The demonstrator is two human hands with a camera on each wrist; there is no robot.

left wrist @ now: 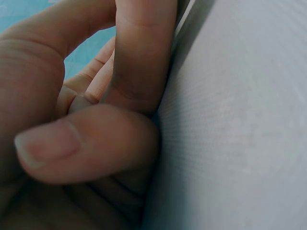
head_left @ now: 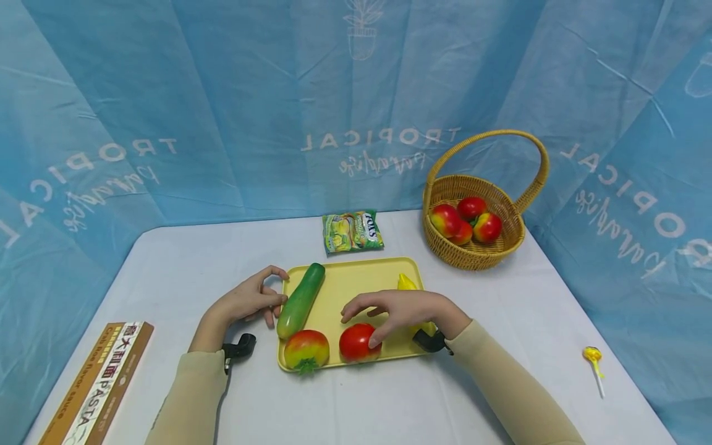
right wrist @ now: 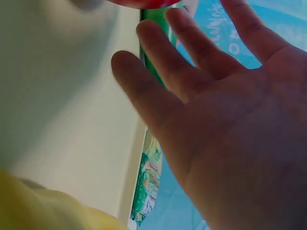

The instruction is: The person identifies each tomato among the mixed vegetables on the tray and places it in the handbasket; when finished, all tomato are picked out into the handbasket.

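Note:
In the head view my left hand (head_left: 247, 300) rests at the left edge of a yellow tray (head_left: 356, 272), fingers loosely bent beside a green cucumber (head_left: 303, 300). The left wrist view shows its thumb (left wrist: 72, 143) and bent fingers low against the white tabletop, with nothing visible between them. My right hand (head_left: 400, 309) arches over a red tomato (head_left: 353, 343), its thumb at the tomato's right side and fingers extended above the tray. A red-yellow fruit with green leaves (head_left: 307, 350) sits in the front left corner. The right hand and wrist partly hide a yellow fruit (head_left: 406, 282).
Behind the tray lies a green Fox's candy bag (head_left: 351, 232). A wicker basket (head_left: 473, 256) with several red-yellow fruits stands at the back right. A pasta box (head_left: 97, 383) lies at the left and a yellow lollipop (head_left: 593, 355) at the right. Blue curtains surround the table.

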